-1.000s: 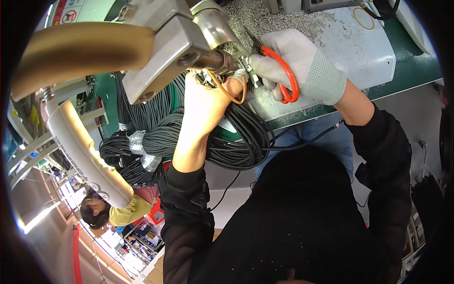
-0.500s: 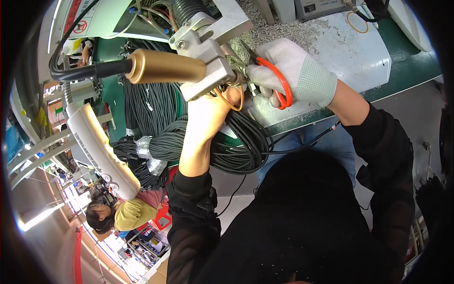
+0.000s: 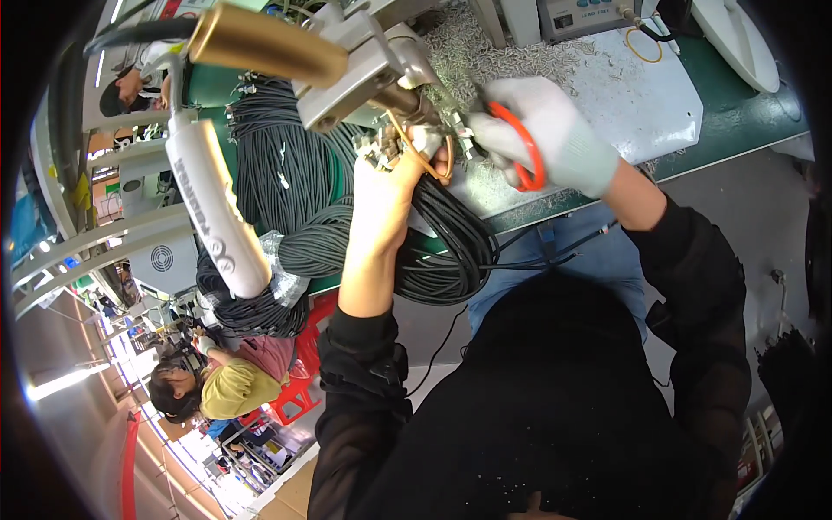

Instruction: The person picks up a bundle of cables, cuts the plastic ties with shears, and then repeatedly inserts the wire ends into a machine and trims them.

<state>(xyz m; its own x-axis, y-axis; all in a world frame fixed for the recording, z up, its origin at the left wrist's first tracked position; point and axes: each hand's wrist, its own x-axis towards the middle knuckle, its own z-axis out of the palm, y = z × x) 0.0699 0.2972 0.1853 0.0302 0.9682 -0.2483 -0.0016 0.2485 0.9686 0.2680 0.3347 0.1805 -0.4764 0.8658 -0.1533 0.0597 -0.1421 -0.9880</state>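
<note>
Left-centre: clear wrap banding black cable. Upper centre: left hand clasping metal parts; right hand, beside it, gripping red-handled tool.

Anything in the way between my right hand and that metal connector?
Nothing visible: the gloved right hand, holding the red-handled tool, is right at the metal connector. The gold cylinder sits off left.

Layout around the right hand's grip on a hand tool.
Just left of the grip, connectors were held in the left hand; farther left, cable coils were laid on the bench. Below left, a cable bundle was hung over the bench edge. Behind the grip, small pins were scattered on a sheet, with a control box placed beyond.
</note>
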